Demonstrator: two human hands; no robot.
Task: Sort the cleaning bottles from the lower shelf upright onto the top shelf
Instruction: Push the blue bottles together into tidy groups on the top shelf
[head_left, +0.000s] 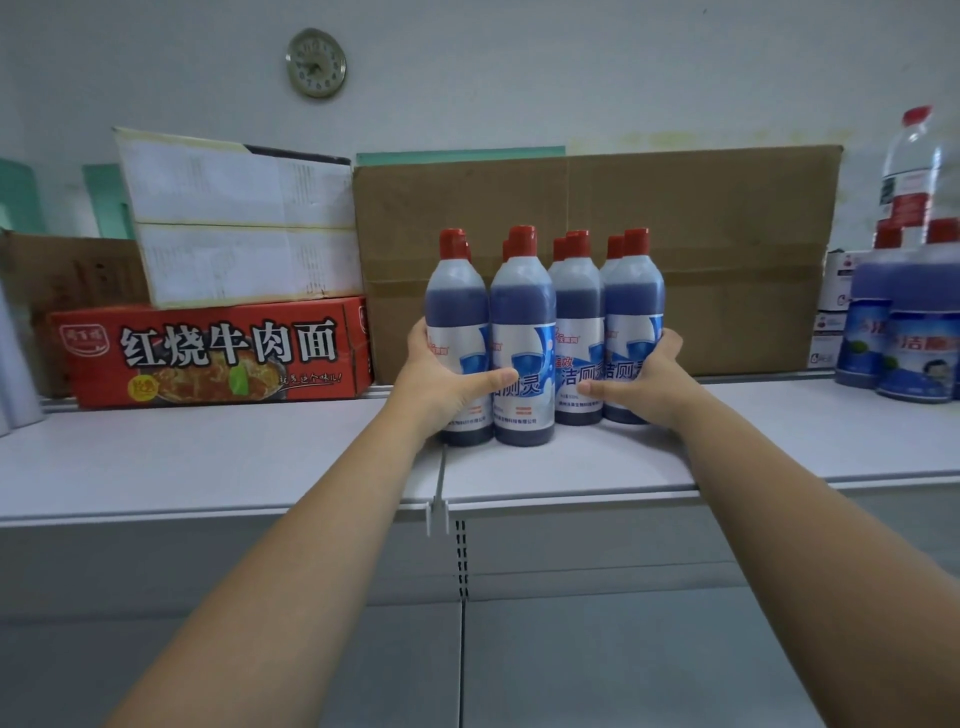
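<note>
Top shelf (208, 457): pale grey board running across the middle of the frame, with a seam and bracket at centre.

Brown cardboard box (675, 249), centre to right of frame, stands on the shelf against the wall; no legible print.

Two stacked white cartons (239, 223), upper left, carry faint tabular print, too blurred to read. They rest on a red noodle carton (218, 353), left of centre, with large white characters 红烧牛肉面 and a picture of a noodle bowl below.

Cleaning bottles (522, 322): cluster at frame centre, upright on the top shelf just in front of the brown box. Four stand in the front row, more red caps show behind; exact count cannot be told. Each has dark blue liquid, a red cap and a blue-white label. Readable label text: 洁厕灵, with 强效 in red on one bottle. Fine print at the label foot is not legible.

Left hand (447, 374) is wrapped round the left side of the cluster, thumb across the front of the second bottle. Right hand (639, 374) is pressed against the right side, thumb across the front labels. Both are closed onto the group, squeezing it between them.

Second bottle group (904, 332), right edge: same blue liquid, labels partly reading 洁厕.

Clear water bottle (914, 166), upper right, red cap, label unreadable.

Wall clock (316, 62), upper left of centre.
</note>
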